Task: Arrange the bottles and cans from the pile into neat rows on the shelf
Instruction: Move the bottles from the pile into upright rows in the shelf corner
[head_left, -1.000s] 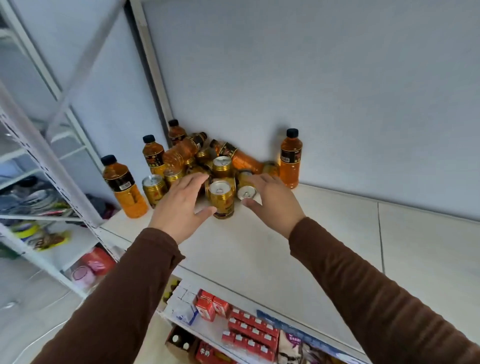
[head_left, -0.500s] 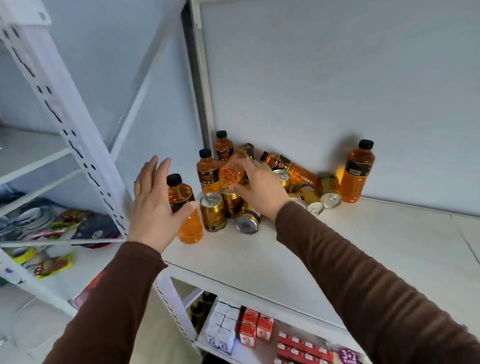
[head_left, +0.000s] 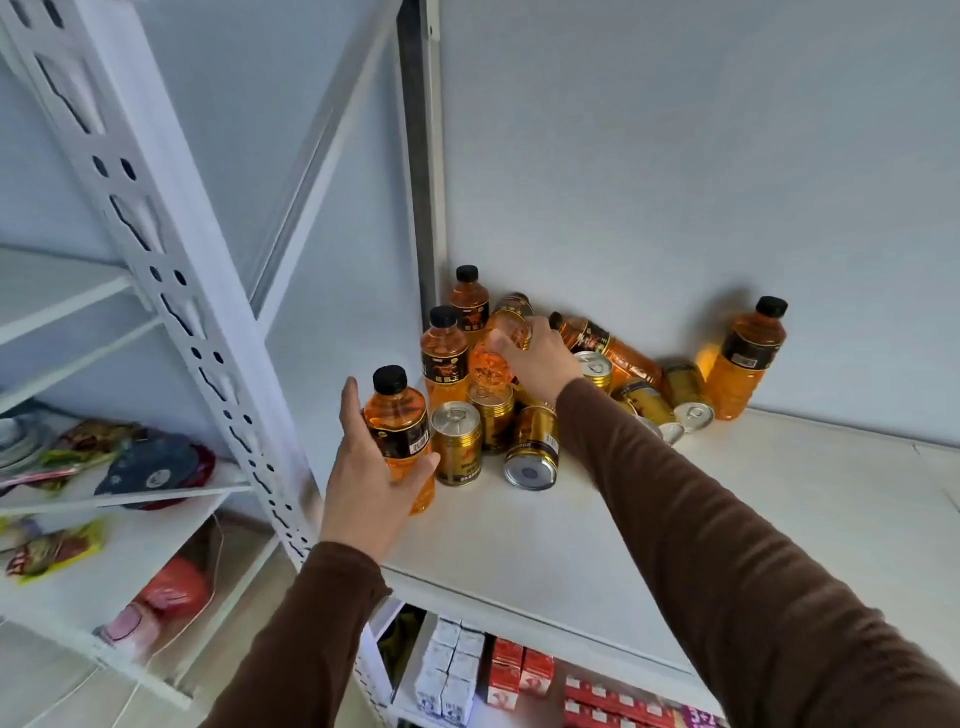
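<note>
Left hand (head_left: 371, 470) gripping upright bottle (head_left: 397, 426); right hand (head_left: 537, 358) seemingly clasping tipped bottle (head_left: 493, 358), cans (head_left: 457, 441) crowding

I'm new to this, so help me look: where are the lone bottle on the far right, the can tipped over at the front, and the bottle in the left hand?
Lone bottle (head_left: 743, 364): head view, on its label.
Tipped can (head_left: 531, 474): head view, on its silver end.
Held bottle (head_left: 397, 415): head view, on its shoulder.

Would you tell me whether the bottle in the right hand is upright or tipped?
Tipped. The bottle in the right hand lies on the pile, base facing the camera.
</note>
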